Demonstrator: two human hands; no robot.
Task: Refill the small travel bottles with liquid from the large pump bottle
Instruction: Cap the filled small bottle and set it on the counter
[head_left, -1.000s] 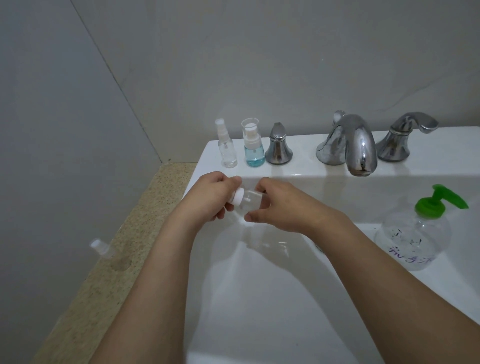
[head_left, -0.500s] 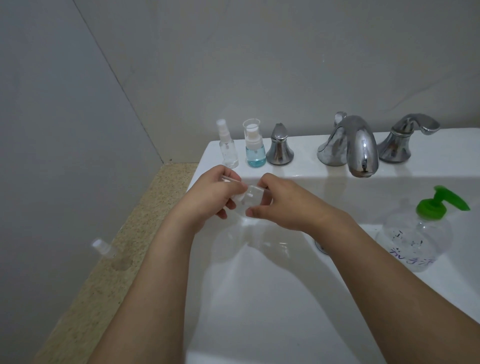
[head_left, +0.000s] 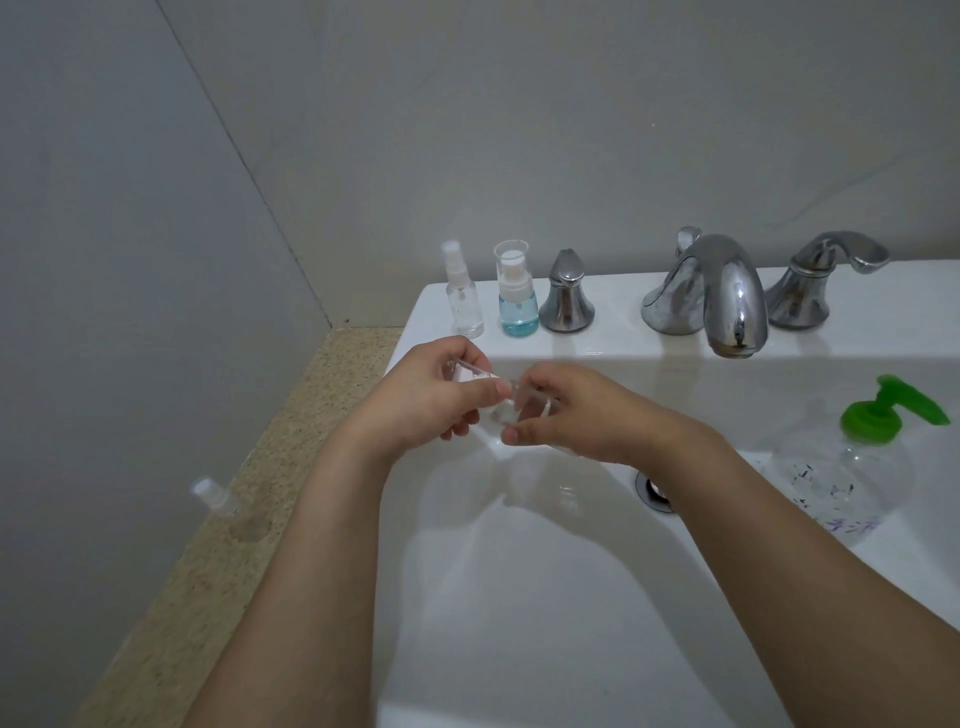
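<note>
Head view: a small clear travel bottle (head_left: 506, 413), blurred and nearly see-through, is held over the white sink (head_left: 519, 597) between both hands. Fingers of the right hand (head_left: 576, 415) pinch its body; those of the left hand (head_left: 431, 395) curl around its pale cap end. On the sink's right rim stands the large pump bottle (head_left: 852, 467), clear with a green pump. Two more small bottles, one clear (head_left: 464, 299) and one holding blue liquid (head_left: 517, 301), stand upright by the tap (head_left: 722, 296).

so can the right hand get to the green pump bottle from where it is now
Probably yes, once freed. The pump bottle stands on the sink's right edge, and nothing lies between it and the right hand. But that hand now grips the small clear bottle, as does the left hand.
</note>
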